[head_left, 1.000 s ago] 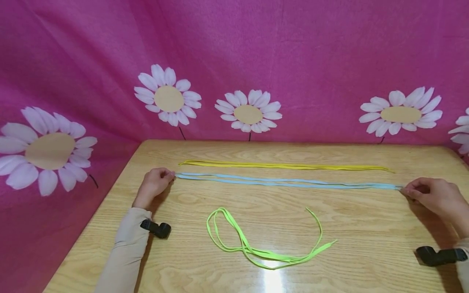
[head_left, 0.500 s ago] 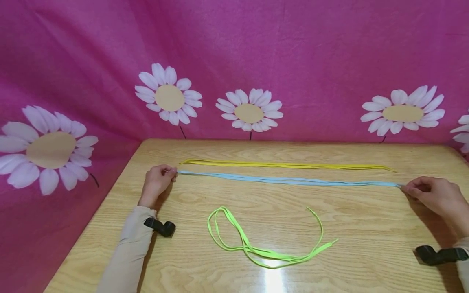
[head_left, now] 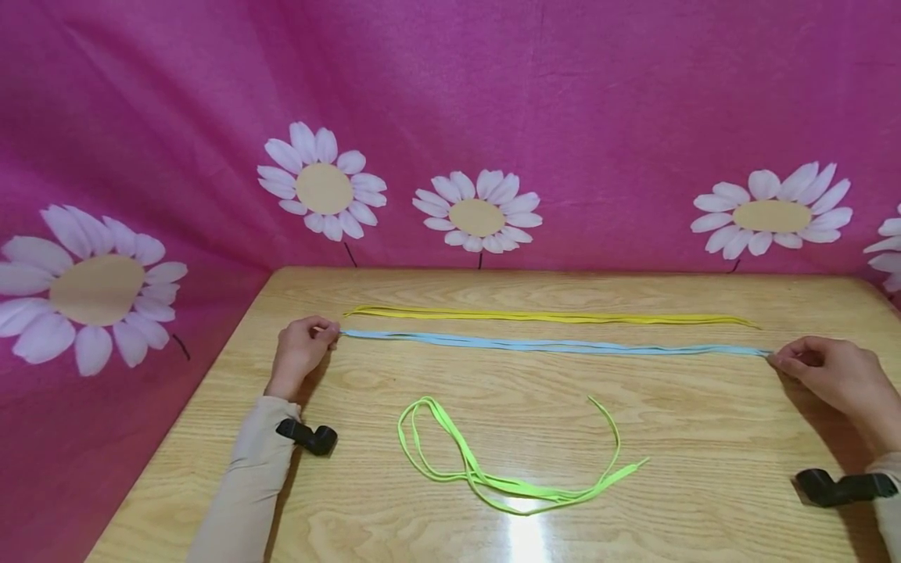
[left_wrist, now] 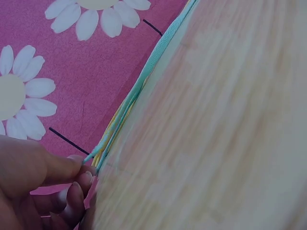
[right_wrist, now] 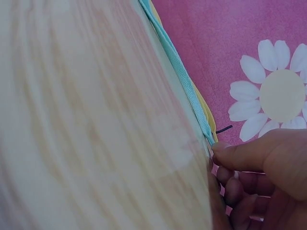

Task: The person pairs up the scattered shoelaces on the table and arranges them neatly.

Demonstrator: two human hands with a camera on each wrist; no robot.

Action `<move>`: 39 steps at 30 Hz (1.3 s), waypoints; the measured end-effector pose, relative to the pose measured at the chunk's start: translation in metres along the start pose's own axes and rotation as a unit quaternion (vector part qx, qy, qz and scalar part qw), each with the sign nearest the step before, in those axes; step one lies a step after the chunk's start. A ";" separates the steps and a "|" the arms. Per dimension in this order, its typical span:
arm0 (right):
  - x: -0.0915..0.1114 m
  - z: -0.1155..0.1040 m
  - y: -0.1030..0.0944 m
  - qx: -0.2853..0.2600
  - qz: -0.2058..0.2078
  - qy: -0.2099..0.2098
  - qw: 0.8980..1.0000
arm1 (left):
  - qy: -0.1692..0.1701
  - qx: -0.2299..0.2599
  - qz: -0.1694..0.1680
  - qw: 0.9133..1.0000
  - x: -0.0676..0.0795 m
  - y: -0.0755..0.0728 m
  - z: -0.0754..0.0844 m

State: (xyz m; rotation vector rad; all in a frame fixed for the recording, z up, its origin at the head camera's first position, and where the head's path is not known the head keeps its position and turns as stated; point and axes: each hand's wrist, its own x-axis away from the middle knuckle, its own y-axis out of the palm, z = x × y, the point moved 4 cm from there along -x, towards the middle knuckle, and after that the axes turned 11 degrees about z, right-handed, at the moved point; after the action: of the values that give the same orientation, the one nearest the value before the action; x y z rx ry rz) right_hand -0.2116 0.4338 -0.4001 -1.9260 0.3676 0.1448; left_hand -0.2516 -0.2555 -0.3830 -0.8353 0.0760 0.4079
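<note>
A light blue shoelace (head_left: pixel 535 345), doubled into close strands, stretches nearly straight across the table between both hands. My left hand (head_left: pixel 303 352) pinches its left end between thumb and fingers; the left wrist view shows that grip on the blue lace (left_wrist: pixel 153 57) closely. At the other end, my right hand (head_left: pixel 834 379) pinches the lace tips, and the right wrist view shows the thumb pressed on the blue lace (right_wrist: pixel 184 79). Just behind lies a yellow shoelace (head_left: pixel 549 317), also doubled and straight. In front rests a loosely looped neon green shoelace (head_left: pixel 521 491).
The wooden table (head_left: pixel 394 532) reaches back to a pink cloth (head_left: pixel 605 94) printed with white daisies, which also hangs along the left side. A black wrist camera (head_left: pixel 307 436) sits on the left sleeve, another black camera (head_left: pixel 845 488) on the right.
The left hand has moved slightly back and right, and the right hand slightly back. The blue shoelace has shifted nearer the yellow one, its strands closer together. The green shoelace stays put.
</note>
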 end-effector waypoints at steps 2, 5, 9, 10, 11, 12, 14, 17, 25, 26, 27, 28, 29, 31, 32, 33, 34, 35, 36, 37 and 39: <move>-0.001 0.001 0.001 -0.001 0.000 0.001 1.000 | 0.000 -0.005 -0.001 1.000 0.000 0.000 0.000; -0.001 0.001 0.002 0.002 0.003 -0.003 1.000 | 0.002 -0.008 -0.002 1.000 0.000 0.000 -0.001; 0.000 0.000 0.000 0.004 0.002 -0.004 1.000 | 0.004 -0.010 -0.001 1.000 -0.001 0.001 -0.001; 0.001 -0.001 0.000 0.003 0.002 -0.004 1.000 | 0.004 -0.011 -0.001 1.000 -0.001 0.001 0.000; 0.001 -0.001 -0.001 0.004 0.002 -0.005 1.000 | 0.005 -0.012 -0.001 1.000 -0.001 0.001 0.000; 0.001 -0.002 -0.001 0.002 0.001 -0.007 1.000 | 0.004 -0.015 -0.002 1.000 -0.001 0.001 0.000; 0.002 -0.003 -0.002 0.001 0.002 -0.011 1.000 | 0.003 -0.021 -0.003 1.000 -0.001 0.001 0.001; 0.002 -0.004 -0.001 -0.003 0.003 -0.012 1.000 | -0.002 -0.028 -0.007 1.000 -0.001 0.000 0.001; 0.003 -0.006 -0.002 -0.018 0.018 -0.022 0.999 | -0.013 -0.046 -0.014 0.999 -0.002 0.001 -0.001; 0.003 -0.006 -0.002 -0.018 0.022 -0.022 0.999 | -0.014 -0.048 -0.014 0.999 -0.003 0.001 -0.002; 0.003 -0.007 -0.002 -0.018 0.025 -0.021 0.999 | -0.016 -0.049 -0.015 0.999 -0.003 0.001 -0.002; 0.003 -0.007 -0.002 -0.016 0.028 -0.019 0.999 | -0.017 -0.051 -0.015 0.998 -0.003 0.001 -0.002; 0.004 -0.008 -0.002 -0.014 0.030 -0.015 0.999 | -0.019 -0.053 -0.015 0.998 -0.004 0.002 -0.002; 0.004 -0.008 -0.001 -0.009 0.030 -0.004 0.999 | -0.022 -0.058 -0.013 0.998 -0.005 0.002 -0.002; 0.004 -0.008 -0.001 -0.006 0.030 0.000 1.000 | -0.023 -0.062 -0.012 0.998 -0.005 0.002 -0.002; 0.004 -0.008 -0.001 -0.003 0.029 0.004 1.000 | -0.024 -0.065 -0.012 0.998 -0.005 0.002 -0.002; 0.004 -0.007 -0.001 -0.001 0.029 0.007 1.000 | -0.025 -0.068 -0.011 0.997 -0.005 0.002 -0.002; 0.004 -0.007 0.000 0.000 0.028 0.010 1.000 | -0.026 -0.072 -0.011 0.997 -0.005 0.002 -0.002; 0.004 -0.006 0.000 0.001 0.028 0.012 1.000 | -0.026 -0.075 -0.010 0.997 -0.005 0.003 -0.003; 0.004 -0.006 0.001 0.002 0.029 0.012 0.999 | -0.026 -0.079 -0.010 0.997 -0.005 0.003 -0.003; 0.004 -0.004 0.002 0.000 0.030 0.013 0.999 | -0.026 -0.082 -0.011 0.996 -0.005 0.003 -0.003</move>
State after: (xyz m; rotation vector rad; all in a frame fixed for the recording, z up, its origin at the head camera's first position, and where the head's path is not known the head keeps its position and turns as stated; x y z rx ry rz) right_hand -0.2084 0.4283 -0.4013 -1.9198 0.4439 0.1593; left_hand -0.2572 -0.2572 -0.3860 -0.9863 -0.0149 0.4196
